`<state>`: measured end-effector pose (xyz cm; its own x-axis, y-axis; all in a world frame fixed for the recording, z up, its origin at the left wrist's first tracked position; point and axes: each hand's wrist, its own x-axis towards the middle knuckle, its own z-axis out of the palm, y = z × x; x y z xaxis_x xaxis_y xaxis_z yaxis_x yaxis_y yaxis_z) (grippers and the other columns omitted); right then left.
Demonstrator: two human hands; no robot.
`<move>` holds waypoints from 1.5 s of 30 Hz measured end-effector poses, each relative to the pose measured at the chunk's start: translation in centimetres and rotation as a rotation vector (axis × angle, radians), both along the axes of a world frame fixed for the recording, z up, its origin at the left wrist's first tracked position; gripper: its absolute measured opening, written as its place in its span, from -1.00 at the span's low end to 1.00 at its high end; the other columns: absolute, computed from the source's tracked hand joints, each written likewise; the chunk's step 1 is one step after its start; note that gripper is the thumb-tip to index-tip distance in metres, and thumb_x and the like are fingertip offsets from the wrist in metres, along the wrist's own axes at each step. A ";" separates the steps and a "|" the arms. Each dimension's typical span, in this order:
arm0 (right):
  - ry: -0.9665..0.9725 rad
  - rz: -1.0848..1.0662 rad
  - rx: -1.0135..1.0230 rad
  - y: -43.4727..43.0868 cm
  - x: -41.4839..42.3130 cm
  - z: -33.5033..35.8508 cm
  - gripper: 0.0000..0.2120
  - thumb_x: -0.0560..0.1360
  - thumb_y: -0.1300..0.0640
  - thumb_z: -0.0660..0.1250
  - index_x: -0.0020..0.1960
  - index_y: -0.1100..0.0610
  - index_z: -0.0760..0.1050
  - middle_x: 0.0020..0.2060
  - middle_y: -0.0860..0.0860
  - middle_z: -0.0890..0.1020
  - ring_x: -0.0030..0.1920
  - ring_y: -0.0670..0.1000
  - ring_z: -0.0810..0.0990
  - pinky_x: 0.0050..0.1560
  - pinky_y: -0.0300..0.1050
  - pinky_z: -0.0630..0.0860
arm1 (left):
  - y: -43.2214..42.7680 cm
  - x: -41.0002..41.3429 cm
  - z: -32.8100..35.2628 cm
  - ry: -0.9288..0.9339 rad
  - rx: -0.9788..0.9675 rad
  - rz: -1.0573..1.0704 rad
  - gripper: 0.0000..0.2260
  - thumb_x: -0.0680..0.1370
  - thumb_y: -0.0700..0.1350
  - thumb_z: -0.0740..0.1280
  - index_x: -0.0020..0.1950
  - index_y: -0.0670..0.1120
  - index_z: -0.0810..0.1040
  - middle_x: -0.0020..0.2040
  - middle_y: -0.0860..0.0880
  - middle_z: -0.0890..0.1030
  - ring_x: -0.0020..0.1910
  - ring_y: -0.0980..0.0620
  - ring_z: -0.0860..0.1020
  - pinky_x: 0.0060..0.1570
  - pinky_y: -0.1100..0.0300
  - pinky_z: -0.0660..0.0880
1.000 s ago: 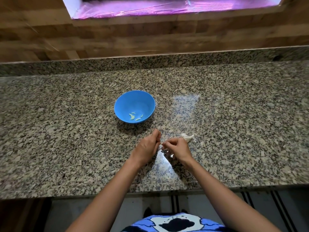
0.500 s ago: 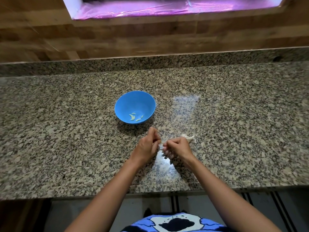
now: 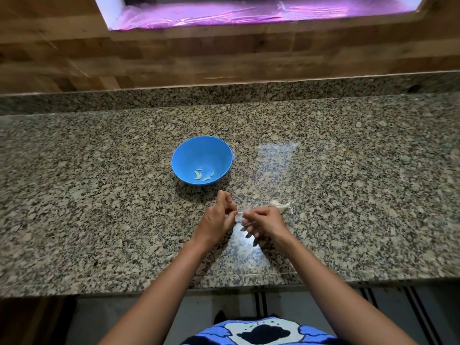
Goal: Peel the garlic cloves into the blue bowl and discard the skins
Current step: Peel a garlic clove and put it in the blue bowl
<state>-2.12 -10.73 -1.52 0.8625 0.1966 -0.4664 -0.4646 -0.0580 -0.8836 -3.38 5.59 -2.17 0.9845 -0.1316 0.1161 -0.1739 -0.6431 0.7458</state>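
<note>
— Where do we have it?

— Between our two sets of fingertips. Our left hand [image 3: 217, 217] pinches one end of the clove [image 3: 240, 213], thumb and forefinger curled in. Our right hand [image 3: 265, 220] pinches the other end, its remaining fingers hanging curled below. Only a thin pale sliver shows in the gap, and we cannot tell how much skin is on it.

— Which way does it lie?

— Its long axis runs left to right, from one pinch to the other, over the counter [image 3: 99, 195]. We judge the skin will come off by working the hands apart along that line.

— Then the bowl?

— The blue bowl [image 3: 199, 153] sits beyond the hands and slightly left, so our left hand is the nearer one for the drop. A few peeled cloves [image 3: 198, 174] lie in its bottom.

— And the rest?

— The garlic head [image 3: 280, 205], with loose skin, lies on the counter just beyond our right hand, so that side makes the next reach.
</note>
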 end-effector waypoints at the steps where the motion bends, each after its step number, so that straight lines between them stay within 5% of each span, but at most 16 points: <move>1: 0.024 -0.043 0.013 -0.1 0.1 0.0 -0.87 0.52 0.26 0.30 -0.11 0.31 0.58 -0.31 0.14 0.63 -0.48 -0.05 0.54 -0.55 -0.29 0.42 | 0.1 0.0 0.0 0.009 -0.015 0.009 -0.76 0.54 -0.24 0.32 0.05 -0.09 0.26 -0.09 -0.04 0.60 -0.13 0.04 0.60 -0.17 0.27 0.55; 7: 0.004 0.038 -0.015 -0.4 0.1 0.0 -0.81 0.54 0.17 0.29 0.09 0.24 0.55 -0.20 0.12 0.64 -0.42 -0.02 0.56 -0.54 -0.23 0.45 | 0.3 0.0 -0.3 0.005 -0.029 0.019 -0.68 0.52 -0.21 0.37 0.08 -0.04 0.24 -0.07 -0.02 0.63 -0.12 0.10 0.61 -0.14 0.31 0.56; 17: 0.051 0.096 0.063 0.2 -0.1 -0.1 -0.78 0.50 0.17 0.33 0.05 0.32 0.57 -0.12 0.21 0.63 -0.38 -0.05 0.53 -0.52 -0.30 0.43 | -0.7 -0.3 -0.4 0.054 -0.196 0.160 -0.63 0.49 -0.22 0.41 0.05 -0.05 0.21 -0.09 0.00 0.63 -0.10 0.13 0.60 -0.16 0.51 0.44; 25: 0.061 0.012 0.022 0.4 -0.1 0.0 -0.82 0.50 0.21 0.33 0.01 0.32 0.58 -0.28 0.10 0.63 -0.46 -0.08 0.48 -0.54 -0.30 0.37 | -0.9 -0.4 -0.5 0.083 -0.245 0.200 -0.64 0.47 -0.23 0.43 0.04 -0.07 0.25 -0.13 0.06 0.64 -0.15 0.20 0.59 -0.19 0.49 0.45; 29: -0.181 0.099 -0.302 0.2 0.2 -0.7 -0.89 0.48 0.14 0.38 -0.12 0.17 0.65 -0.28 0.05 0.68 -0.33 -0.06 0.59 -0.27 -0.13 0.51 | -1.2 -0.4 0.2 0.087 -0.247 0.168 -0.67 0.48 -0.25 0.40 0.02 -0.06 0.26 -0.16 0.05 0.62 -0.16 0.15 0.62 -0.20 0.43 0.50; 33: -0.237 0.054 -0.334 0.6 0.2 -1.0 -0.89 0.46 0.11 0.39 -0.12 0.12 0.66 -0.29 -0.01 0.69 -0.25 -0.06 0.64 -0.13 -0.11 0.55 | -1.4 0.0 0.8 0.089 -0.269 0.194 -0.68 0.48 -0.23 0.41 0.04 -0.05 0.28 -0.15 0.03 0.65 -0.19 0.14 0.63 -0.23 0.36 0.55; 39: -0.229 0.038 -0.320 0.2 0.4 -1.2 -0.86 0.48 0.13 0.38 -0.06 0.17 0.66 -0.30 0.03 0.69 -0.46 -0.23 0.54 -0.37 -0.30 0.41 | -1.2 0.0 0.5 0.119 -0.235 0.162 -0.67 0.46 -0.25 0.43 0.03 -0.05 0.30 -0.17 0.01 0.66 -0.19 0.14 0.64 -0.19 0.38 0.54; 45: -0.235 0.011 -0.362 0.2 0.5 -1.6 -0.91 0.46 0.12 0.40 -0.14 0.11 0.66 -0.33 -0.01 0.68 -0.28 -0.03 0.62 -0.13 -0.02 0.57 | -1.5 0.1 0.5 0.153 -0.247 0.149 -0.65 0.44 -0.26 0.44 0.04 -0.05 0.31 -0.18 0.01 0.65 -0.21 0.16 0.64 -0.21 0.35 0.56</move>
<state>-1.64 -10.54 -3.10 0.9521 0.0661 -0.2985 -0.2512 -0.3875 -0.8870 -3.27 4.12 -1.64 0.9993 0.0289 -0.0240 0.0344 -0.4493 0.8927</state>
